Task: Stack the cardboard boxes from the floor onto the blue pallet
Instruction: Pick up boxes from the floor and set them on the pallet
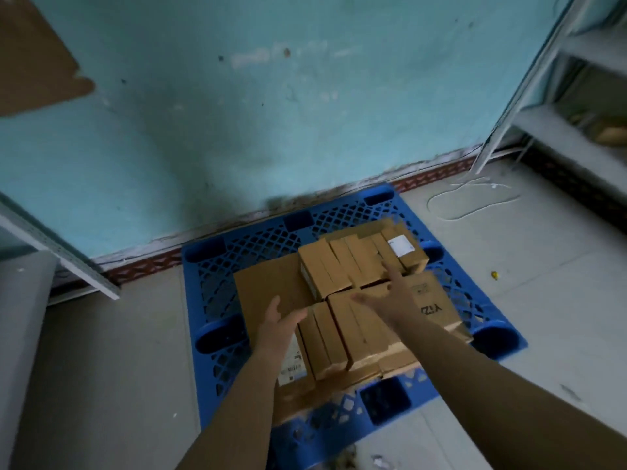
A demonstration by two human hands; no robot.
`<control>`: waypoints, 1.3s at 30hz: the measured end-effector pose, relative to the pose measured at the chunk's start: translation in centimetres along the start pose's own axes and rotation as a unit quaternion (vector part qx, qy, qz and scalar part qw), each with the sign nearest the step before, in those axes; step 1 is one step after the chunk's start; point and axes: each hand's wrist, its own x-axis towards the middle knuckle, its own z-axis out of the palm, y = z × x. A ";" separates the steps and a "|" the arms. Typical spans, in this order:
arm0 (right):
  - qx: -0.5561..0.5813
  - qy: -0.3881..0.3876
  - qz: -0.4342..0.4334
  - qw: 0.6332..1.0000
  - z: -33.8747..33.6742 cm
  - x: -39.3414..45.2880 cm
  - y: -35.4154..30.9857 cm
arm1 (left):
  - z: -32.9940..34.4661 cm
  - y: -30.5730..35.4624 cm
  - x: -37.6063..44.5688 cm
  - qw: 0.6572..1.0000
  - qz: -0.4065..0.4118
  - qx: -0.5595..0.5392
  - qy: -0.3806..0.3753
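Both hands — left hand (277, 323) and right hand (390, 296) — hover with fingers spread, gripping nothing, over cardboard boxes (342, 330) on the blue pallet (217, 283).

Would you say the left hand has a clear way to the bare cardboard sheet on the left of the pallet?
Probably yes: the left hand is open right beside the cardboard sheet, with nothing between them.

I'm in a storeroom. Blue pallet (237, 252) stacked with cardboard boxes (353, 262), metal shelving (556, 96) alongside, scuffed teal wall (237, 113), tiled floor (543, 266).
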 end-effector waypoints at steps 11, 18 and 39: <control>0.117 0.170 0.013 0.978 -24.5 -10.7 0.8 | 20.1 9.1 -14.1 0.967 0.142 0.084 -0.194; 0.187 0.396 0.072 0.896 -33.9 -23.0 6.7 | 31.9 8.5 -20.4 0.879 0.174 0.241 -0.374; 0.344 0.799 0.242 0.431 -18.0 -72.0 25.0 | 35.6 -26.6 -56.8 0.401 0.155 0.540 -0.724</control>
